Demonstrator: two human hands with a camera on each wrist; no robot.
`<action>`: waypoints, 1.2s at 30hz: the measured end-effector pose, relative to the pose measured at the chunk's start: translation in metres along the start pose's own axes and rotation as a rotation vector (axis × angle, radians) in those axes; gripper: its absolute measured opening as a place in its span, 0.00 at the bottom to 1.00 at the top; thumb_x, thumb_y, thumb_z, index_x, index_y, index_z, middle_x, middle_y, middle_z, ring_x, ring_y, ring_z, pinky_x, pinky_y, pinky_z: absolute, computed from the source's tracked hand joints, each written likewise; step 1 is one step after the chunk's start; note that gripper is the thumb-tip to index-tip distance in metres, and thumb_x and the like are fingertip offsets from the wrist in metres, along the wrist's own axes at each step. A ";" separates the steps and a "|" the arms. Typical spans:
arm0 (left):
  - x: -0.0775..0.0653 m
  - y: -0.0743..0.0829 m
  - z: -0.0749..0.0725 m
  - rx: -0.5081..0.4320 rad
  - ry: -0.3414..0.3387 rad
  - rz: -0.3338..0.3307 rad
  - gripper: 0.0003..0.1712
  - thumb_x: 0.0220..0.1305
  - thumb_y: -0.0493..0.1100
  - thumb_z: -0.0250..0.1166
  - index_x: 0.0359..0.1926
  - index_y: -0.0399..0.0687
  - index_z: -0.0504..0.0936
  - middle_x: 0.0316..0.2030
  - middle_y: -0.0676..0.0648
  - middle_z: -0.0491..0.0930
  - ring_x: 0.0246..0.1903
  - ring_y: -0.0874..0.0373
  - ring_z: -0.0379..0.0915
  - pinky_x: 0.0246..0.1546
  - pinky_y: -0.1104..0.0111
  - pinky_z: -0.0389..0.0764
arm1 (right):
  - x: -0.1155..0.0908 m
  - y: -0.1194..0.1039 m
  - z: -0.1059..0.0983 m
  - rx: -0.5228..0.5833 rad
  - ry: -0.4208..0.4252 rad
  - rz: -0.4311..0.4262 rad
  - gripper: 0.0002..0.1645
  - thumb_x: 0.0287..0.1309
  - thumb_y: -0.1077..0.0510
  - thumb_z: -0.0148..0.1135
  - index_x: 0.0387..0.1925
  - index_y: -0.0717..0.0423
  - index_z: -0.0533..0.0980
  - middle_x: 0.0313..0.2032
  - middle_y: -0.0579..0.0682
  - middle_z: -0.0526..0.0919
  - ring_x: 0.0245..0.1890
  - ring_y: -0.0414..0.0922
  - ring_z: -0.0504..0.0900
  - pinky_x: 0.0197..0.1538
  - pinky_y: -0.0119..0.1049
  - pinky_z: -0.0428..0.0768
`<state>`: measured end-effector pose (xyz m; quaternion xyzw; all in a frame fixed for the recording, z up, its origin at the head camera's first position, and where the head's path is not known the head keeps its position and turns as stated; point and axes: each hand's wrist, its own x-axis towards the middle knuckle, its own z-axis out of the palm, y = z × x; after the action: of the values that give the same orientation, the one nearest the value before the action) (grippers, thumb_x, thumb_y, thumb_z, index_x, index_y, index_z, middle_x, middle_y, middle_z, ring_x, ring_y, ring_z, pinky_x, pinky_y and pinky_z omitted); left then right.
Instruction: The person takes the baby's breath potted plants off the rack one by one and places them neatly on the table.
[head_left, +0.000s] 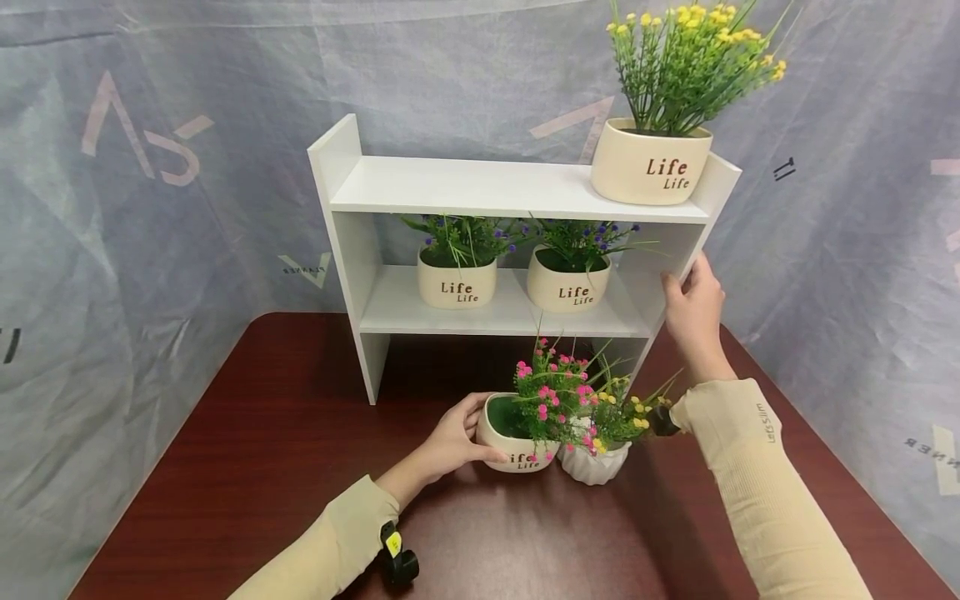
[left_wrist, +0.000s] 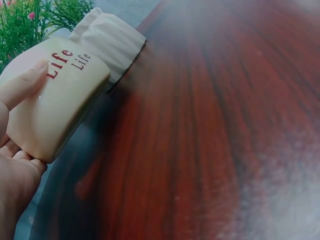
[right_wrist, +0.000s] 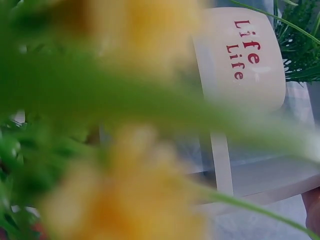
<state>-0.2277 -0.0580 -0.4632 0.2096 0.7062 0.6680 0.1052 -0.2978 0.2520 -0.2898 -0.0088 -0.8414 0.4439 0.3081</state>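
Note:
My left hand (head_left: 450, 437) grips the left end of a cream "Life" flowerpot (head_left: 517, 450) with pink flowers (head_left: 551, 400), low over the table. In the left wrist view, the thumb presses the lettered front of this flowerpot (left_wrist: 65, 100) and the fingers go under its end. Right beside it stands a ribbed white pot (head_left: 596, 467) with small yellow flowers. My right hand (head_left: 696, 312) holds the right side panel of a white two-tier shelf (head_left: 465, 179), thumb in front. Blurred yellow blossoms (right_wrist: 135, 195) cover much of the right wrist view, where a bit of that hand shows at the edge.
On the middle board stand two cream pots (head_left: 457, 287) with purple flowers. A larger cream pot (head_left: 652, 167) with tall yellow flowers stands at the right end of the top board. The dark red table (head_left: 300, 467) carries everything, and grey cloth (head_left: 225, 167) hangs behind.

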 end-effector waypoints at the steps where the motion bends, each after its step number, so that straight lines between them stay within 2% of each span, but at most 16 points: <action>1: 0.000 -0.001 0.001 -0.002 0.000 -0.003 0.50 0.42 0.29 0.78 0.68 0.42 0.64 0.66 0.38 0.68 0.66 0.45 0.66 0.60 0.62 0.76 | 0.000 0.000 0.000 -0.001 0.001 -0.001 0.23 0.70 0.58 0.49 0.64 0.56 0.67 0.60 0.59 0.78 0.56 0.56 0.80 0.58 0.51 0.79; 12: 0.000 -0.011 0.002 0.021 0.006 -0.013 0.51 0.40 0.28 0.78 0.67 0.40 0.63 0.67 0.38 0.66 0.69 0.45 0.62 0.66 0.59 0.70 | -0.001 -0.001 0.000 -0.016 -0.005 -0.014 0.23 0.70 0.58 0.49 0.64 0.56 0.67 0.60 0.60 0.77 0.57 0.58 0.79 0.58 0.53 0.79; 20: -0.003 -0.017 -0.003 0.054 -0.013 -0.028 0.52 0.40 0.30 0.79 0.67 0.42 0.62 0.69 0.39 0.65 0.72 0.43 0.55 0.72 0.51 0.58 | -0.001 -0.003 -0.002 0.036 -0.029 0.024 0.23 0.70 0.59 0.49 0.65 0.53 0.68 0.60 0.59 0.77 0.58 0.56 0.79 0.58 0.51 0.79; 25: -0.003 -0.017 -0.004 0.064 -0.013 -0.026 0.52 0.40 0.30 0.79 0.67 0.42 0.62 0.69 0.39 0.64 0.72 0.42 0.55 0.72 0.52 0.56 | 0.001 -0.006 -0.004 0.102 -0.044 0.068 0.24 0.69 0.60 0.50 0.65 0.53 0.69 0.61 0.59 0.77 0.59 0.55 0.79 0.59 0.48 0.79; 36: -0.004 -0.015 -0.003 0.130 -0.022 -0.013 0.51 0.43 0.32 0.78 0.67 0.40 0.61 0.69 0.38 0.63 0.72 0.42 0.54 0.72 0.53 0.58 | 0.006 -0.011 -0.003 0.341 -0.048 0.209 0.27 0.64 0.69 0.50 0.64 0.55 0.71 0.63 0.60 0.74 0.60 0.48 0.78 0.65 0.48 0.75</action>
<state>-0.2283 -0.0627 -0.4786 0.2189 0.7482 0.6178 0.1035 -0.2978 0.2492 -0.2773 -0.0329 -0.7558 0.6094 0.2371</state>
